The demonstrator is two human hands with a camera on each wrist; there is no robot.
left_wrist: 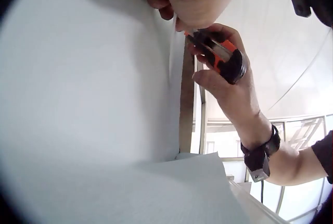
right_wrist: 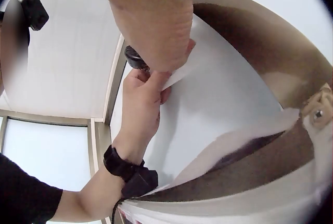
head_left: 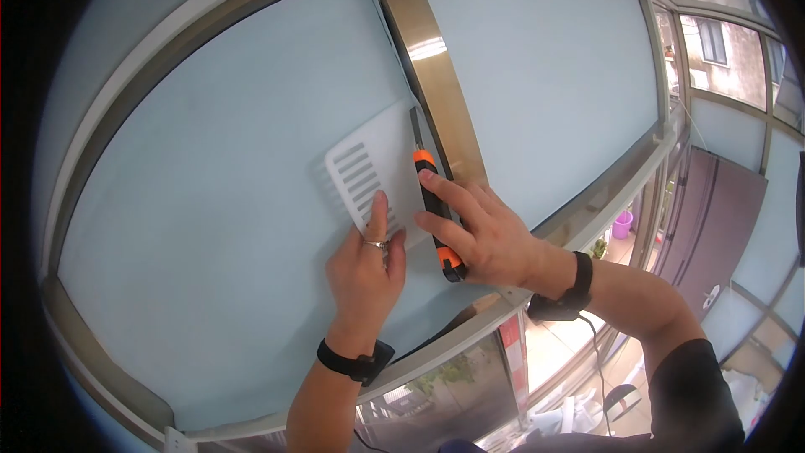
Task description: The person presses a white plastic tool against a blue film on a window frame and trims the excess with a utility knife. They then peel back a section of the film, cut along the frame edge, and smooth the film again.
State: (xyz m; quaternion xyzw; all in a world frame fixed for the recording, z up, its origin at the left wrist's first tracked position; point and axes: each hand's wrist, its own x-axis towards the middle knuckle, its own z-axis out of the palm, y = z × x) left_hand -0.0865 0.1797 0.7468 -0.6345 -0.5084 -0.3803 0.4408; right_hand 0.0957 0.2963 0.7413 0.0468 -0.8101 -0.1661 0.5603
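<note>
A white slotted plastic scraper (head_left: 394,147) lies against the pale blue sheet (head_left: 210,184) covering the left pane. My left hand (head_left: 365,273) grips it at the slotted end, the index finger laid over the slots. In my right hand (head_left: 495,231) is an orange and black utility knife (head_left: 431,201), its blade out and pointing up along the scraper's right side. That blade overlaps the scraper close to the bronze metal upright (head_left: 440,75). The left wrist view shows the knife's butt end (left_wrist: 237,68) beyond my left hand.
Another pale blue pane (head_left: 545,84) fills the frame right of the upright. Along the bottom rail, a loose sheet edge (right_wrist: 229,143) curls away from the frame. A purple bucket (head_left: 622,224) and a dark door (head_left: 713,218) stand farther right. A cable (head_left: 600,352) hangs from my right wrist.
</note>
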